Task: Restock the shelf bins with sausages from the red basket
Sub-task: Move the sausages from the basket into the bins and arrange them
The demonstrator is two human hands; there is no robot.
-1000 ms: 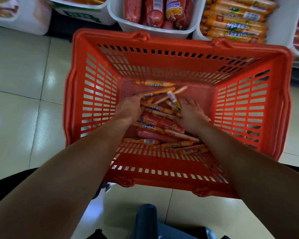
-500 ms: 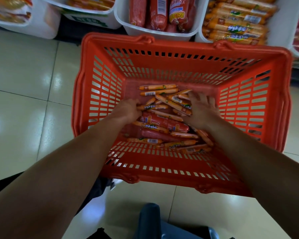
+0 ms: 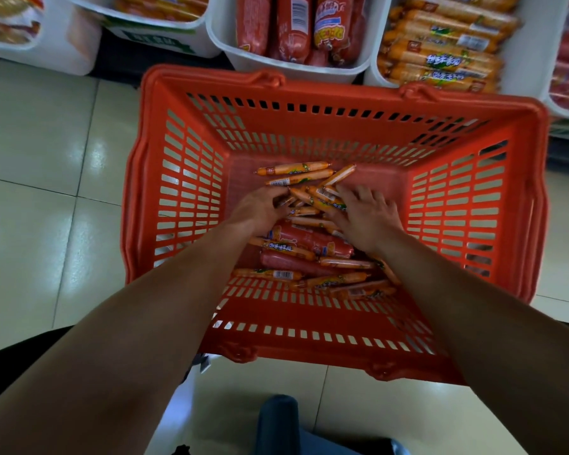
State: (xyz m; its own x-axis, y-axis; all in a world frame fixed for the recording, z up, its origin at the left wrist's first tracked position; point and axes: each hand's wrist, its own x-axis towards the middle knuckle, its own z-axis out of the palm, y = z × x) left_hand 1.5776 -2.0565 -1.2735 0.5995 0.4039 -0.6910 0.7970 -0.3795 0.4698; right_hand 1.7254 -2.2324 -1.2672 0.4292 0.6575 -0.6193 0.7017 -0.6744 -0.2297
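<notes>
Floor (image 3: pixel 46 198): pale glossy tiles with thin dark grout lines, and soft patches of reflected light on the left.
Knee (image 3: pixel 278 421): near centre, in blue denim, pointing far.
Black fabric (image 3: pixel 10 369): near left edge, dark and featureless.
White tag (image 3: pixel 205 364): small, on the floor just left of the knee, partly hidden.
Shelf base (image 3: pixel 119 64): far left of centre, a dark recess above the tiles.
</notes>
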